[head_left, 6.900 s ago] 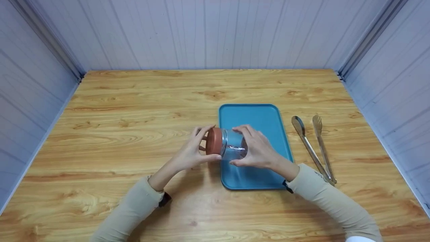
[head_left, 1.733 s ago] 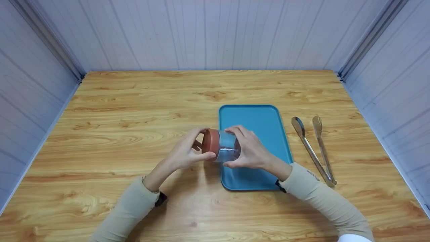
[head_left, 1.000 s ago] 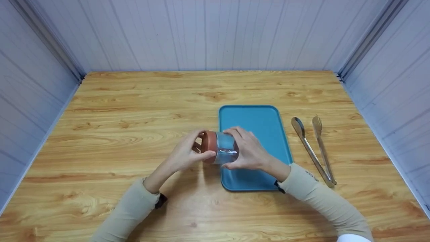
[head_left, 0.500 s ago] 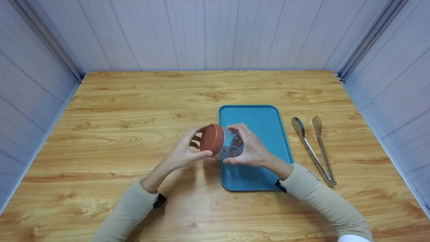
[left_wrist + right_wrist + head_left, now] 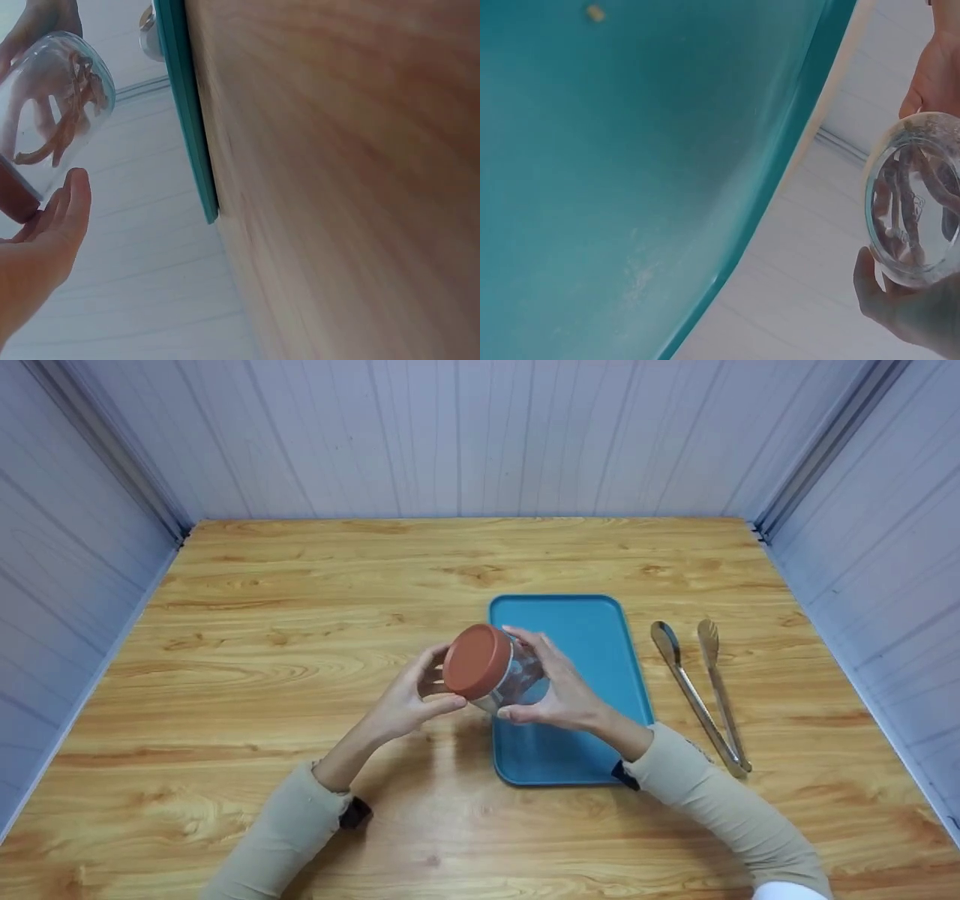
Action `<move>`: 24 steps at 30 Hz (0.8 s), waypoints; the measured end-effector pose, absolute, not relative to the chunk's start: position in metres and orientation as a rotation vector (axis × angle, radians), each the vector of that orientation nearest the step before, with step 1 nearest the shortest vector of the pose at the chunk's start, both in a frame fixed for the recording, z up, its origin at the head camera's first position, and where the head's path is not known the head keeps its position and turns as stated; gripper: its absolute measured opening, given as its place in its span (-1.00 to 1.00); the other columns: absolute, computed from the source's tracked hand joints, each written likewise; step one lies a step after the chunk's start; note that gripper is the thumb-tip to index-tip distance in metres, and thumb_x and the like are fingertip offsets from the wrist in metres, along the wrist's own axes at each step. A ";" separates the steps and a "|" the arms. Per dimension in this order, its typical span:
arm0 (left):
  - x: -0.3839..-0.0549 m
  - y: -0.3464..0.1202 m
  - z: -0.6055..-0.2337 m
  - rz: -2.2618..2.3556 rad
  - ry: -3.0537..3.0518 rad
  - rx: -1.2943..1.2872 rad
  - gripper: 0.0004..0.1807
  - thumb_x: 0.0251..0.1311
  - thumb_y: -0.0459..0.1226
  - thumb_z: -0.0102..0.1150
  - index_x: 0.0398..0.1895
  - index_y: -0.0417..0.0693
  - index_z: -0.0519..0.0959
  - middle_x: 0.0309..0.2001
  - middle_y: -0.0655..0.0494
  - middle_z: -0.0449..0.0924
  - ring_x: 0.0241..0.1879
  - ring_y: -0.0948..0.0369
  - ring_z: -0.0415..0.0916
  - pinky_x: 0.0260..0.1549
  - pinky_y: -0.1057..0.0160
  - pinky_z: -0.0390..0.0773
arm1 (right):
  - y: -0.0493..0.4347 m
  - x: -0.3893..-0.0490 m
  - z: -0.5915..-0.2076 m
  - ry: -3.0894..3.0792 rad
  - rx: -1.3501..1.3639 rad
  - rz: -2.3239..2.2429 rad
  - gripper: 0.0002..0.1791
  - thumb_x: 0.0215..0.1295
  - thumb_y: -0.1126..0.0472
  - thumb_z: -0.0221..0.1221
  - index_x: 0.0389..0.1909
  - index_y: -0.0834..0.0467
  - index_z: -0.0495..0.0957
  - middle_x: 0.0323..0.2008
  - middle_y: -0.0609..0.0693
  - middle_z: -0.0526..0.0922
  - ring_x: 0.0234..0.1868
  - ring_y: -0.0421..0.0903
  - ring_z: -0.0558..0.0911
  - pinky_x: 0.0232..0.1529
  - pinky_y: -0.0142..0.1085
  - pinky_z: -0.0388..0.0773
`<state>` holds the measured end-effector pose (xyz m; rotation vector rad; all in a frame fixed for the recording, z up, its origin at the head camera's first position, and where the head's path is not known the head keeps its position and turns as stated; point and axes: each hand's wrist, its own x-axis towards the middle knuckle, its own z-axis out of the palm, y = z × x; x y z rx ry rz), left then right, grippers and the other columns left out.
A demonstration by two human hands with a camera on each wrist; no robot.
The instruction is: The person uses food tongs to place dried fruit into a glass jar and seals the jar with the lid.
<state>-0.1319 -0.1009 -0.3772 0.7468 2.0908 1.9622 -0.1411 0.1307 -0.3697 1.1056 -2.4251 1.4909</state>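
A clear jar (image 5: 525, 679) with a reddish-brown lid (image 5: 474, 661) is held tilted above the left part of the blue tray, its lid on and facing up and left. My left hand (image 5: 401, 706) holds it at the lid, thumb along the lower rim and fingers behind. Around the clear body curls my right hand (image 5: 570, 696), thumb below and fingers above. Inside, several brown, strip-like pieces (image 5: 66, 133) show through the wall in the left wrist view. The right wrist view looks at the jar's round base (image 5: 917, 210), the brown pieces lying behind it.
The blue tray (image 5: 570, 619) lies flat on the wooden table (image 5: 315, 607). To its right rest metal tongs (image 5: 701, 701), spread, with their hinged end toward me. A small yellowish crumb (image 5: 595, 13) is on the tray. Pale panel walls (image 5: 480, 442) surround the table.
The jar was held nearly level, lid pointing left. Over the last second it has tipped, so the lid's top now faces up toward the head camera. Both hands have kept hold; tray and tongs stay put.
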 end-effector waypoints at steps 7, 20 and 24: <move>-0.138 -0.101 -0.395 2.101 1.978 0.770 -0.23 -0.05 -0.39 0.26 0.23 -0.35 0.09 0.13 -0.22 0.25 0.01 0.01 0.36 -0.09 0.12 0.39 | 0.134 -0.152 -0.388 -2.473 1.128 1.471 -0.01 -0.18 -0.05 0.36 0.30 -0.09 0.02 0.05 -0.09 0.26 -0.09 -0.09 0.34 -0.25 -0.19 0.43; -0.132 -0.102 -0.381 2.081 2.148 0.720 -0.28 -0.09 -0.47 0.26 0.18 -0.40 0.17 0.06 -0.25 0.33 -0.09 0.00 0.44 -0.14 0.16 0.43 | 0.121 -0.133 -0.360 -2.444 1.128 1.658 -0.22 0.14 -0.04 0.13 0.26 0.19 -0.01 0.05 0.08 0.34 0.01 -0.02 0.34 -0.12 0.03 0.33; -0.127 -0.105 -0.369 1.973 2.279 0.760 -0.27 -0.12 -0.43 0.30 0.17 -0.42 0.19 0.01 -0.24 0.37 -0.13 0.02 0.47 -0.16 0.13 0.44 | 0.119 -0.132 -0.354 -2.515 1.086 1.668 -0.26 0.11 0.09 0.18 0.22 0.18 0.01 0.02 0.03 0.38 0.03 -0.08 0.34 -0.06 -0.10 0.32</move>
